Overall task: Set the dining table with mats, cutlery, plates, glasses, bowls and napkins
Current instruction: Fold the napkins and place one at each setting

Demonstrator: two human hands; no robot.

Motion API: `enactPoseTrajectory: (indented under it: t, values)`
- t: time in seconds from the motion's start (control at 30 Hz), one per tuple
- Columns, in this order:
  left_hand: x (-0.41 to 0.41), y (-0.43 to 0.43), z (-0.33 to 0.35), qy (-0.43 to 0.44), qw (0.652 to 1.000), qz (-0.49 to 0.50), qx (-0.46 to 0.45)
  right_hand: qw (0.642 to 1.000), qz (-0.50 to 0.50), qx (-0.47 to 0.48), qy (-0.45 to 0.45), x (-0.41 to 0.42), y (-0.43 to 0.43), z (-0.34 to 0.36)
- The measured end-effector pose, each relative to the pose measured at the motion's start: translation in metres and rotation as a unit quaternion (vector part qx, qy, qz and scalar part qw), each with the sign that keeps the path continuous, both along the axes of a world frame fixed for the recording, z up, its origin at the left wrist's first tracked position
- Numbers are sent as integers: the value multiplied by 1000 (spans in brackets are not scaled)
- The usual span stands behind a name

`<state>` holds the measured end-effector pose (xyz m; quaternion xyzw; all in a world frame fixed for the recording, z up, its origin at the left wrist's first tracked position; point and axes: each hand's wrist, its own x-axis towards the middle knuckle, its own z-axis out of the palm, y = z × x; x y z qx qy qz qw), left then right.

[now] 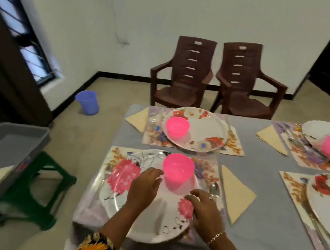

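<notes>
Squarely ahead of two empty, loosely open hands, the pink bowl [177, 171] sits on the near plate [148, 225], the left hand [145, 186] nearly touching its left side, the right hand [205, 209] just short.

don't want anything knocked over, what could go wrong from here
1. The pink bowl stands between the left hand and the right hand; a careless nudge could tip it on the plate.
2. The plate's near rim seems close to the edge of the table, so pressing there might tilt it.
3. The right hand is beside the spoon and could knock it askew.
</notes>
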<state>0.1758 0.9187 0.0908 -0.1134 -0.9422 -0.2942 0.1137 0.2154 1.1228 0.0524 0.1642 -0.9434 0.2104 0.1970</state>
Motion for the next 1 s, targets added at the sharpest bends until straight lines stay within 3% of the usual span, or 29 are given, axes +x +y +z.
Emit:
enactPoseTrajectory:
  t: [0.13, 0.6, 0.8, 1.0]
  values:
    - [13, -65, 5, 32, 997, 59, 36, 997, 69, -3, 33, -14, -74, 10]
    - [71, -407, -15, -67, 960, 270, 27, 966, 258, 12, -24, -31, -428, 11]
    - [89, -510, -20, -130, 933, 335, 19, 958, 272, 19, -87, -39, -539, 17]
    - [82, -580, -36, -202, 914, 352, 30, 936, 271, 25, -224, -74, -625, -3]
